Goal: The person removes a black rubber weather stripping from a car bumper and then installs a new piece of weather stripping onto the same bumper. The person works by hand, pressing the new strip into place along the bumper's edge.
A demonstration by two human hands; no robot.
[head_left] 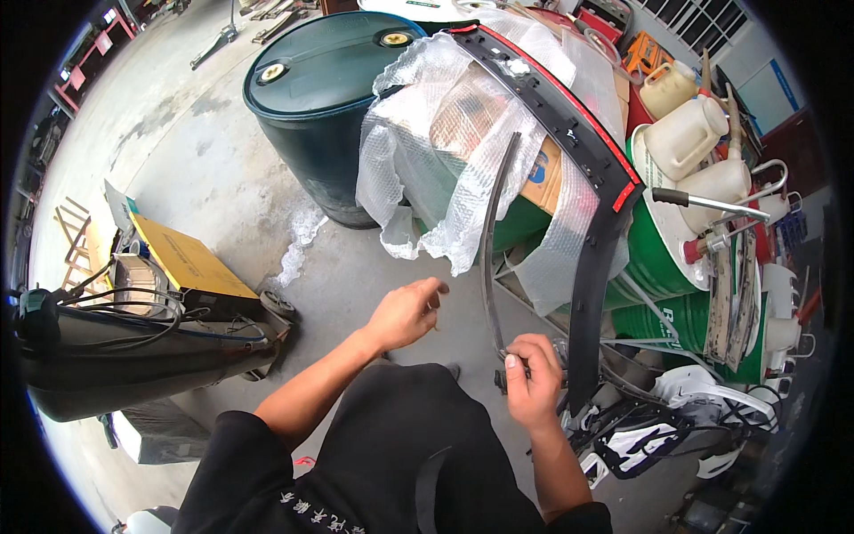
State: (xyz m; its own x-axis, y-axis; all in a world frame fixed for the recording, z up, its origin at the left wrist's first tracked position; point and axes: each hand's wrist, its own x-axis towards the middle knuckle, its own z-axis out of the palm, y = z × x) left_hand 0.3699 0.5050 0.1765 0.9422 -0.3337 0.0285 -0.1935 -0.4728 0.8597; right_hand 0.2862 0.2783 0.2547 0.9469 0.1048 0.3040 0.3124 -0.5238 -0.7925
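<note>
My right hand (534,378) is closed with thumb and fingers around the lower part of a long, thin black rubber strip (487,249). From there the strip rises in a slight curve, its upper end in front of the bubble wrap. To its left, my left hand (405,313) hovers above the floor, fingers loosely bent and apart, with nothing visible in it. A wide curved black plastic trim piece (569,133) with red tape along its edge leans over the wrapped goods, its lower end hanging just right of my right hand.
Ahead stands a dark blue-green drum (320,116); bubble wrap (418,133) and a cardboard box (541,182) lie beside it. Green drums (658,258) carrying white jugs (685,133) are on the right. White and black parts (640,436) sit low right, a black bumper-like piece (133,356) left.
</note>
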